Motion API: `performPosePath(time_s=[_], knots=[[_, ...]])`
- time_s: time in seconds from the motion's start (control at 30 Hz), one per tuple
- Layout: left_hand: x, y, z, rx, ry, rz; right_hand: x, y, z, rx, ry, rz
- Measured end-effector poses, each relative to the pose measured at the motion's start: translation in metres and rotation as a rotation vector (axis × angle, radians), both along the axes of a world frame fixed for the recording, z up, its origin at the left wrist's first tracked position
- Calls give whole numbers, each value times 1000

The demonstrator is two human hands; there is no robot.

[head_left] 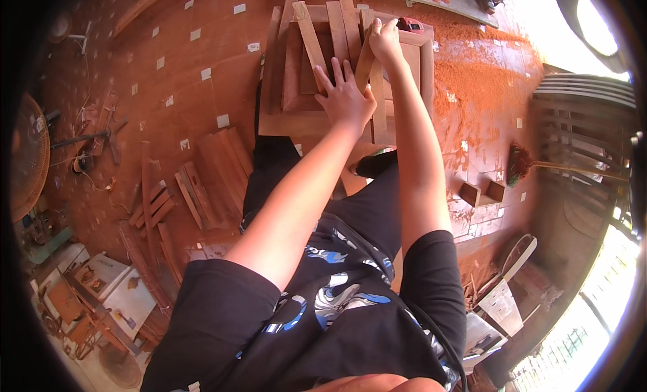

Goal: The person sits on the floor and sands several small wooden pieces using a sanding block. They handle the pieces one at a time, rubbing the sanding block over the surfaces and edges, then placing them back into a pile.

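A panelled wooden board [290,126] lies in front of me, with several loose wooden slats [310,38] across it. My right hand [386,43] is closed around the upper part of a tilted wooden strip [364,67], near the board's far right. My left hand [346,99] lies over the slats with its fingers spread, its thumb close to the strip's lower end. Whether that thumb touches the strip I cannot tell. Just right of my right hand sits a small red and black object [410,25], its kind unclear.
Loose planks [226,166] and scrap wood lie on the dusty tiled floor at left. A round fan guard [30,156] stands at the left edge. At right are a broom [522,164], a small wooden box piece [482,194] and a slatted wooden structure [583,115].
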State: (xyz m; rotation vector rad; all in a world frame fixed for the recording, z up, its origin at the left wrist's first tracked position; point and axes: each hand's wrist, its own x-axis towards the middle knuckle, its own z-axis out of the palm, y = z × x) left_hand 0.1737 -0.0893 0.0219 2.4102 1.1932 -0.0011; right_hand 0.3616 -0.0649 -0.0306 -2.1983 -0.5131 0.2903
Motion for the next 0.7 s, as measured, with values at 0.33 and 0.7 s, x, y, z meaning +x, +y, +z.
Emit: performPosePath(time_s=[0.33,0.7], knots=[[-1,0,-12,94,27,2,-95,-81,6,113,60,183],[-1,0,-13,80,-69,-1,-190,-205,21,941,547,-390]])
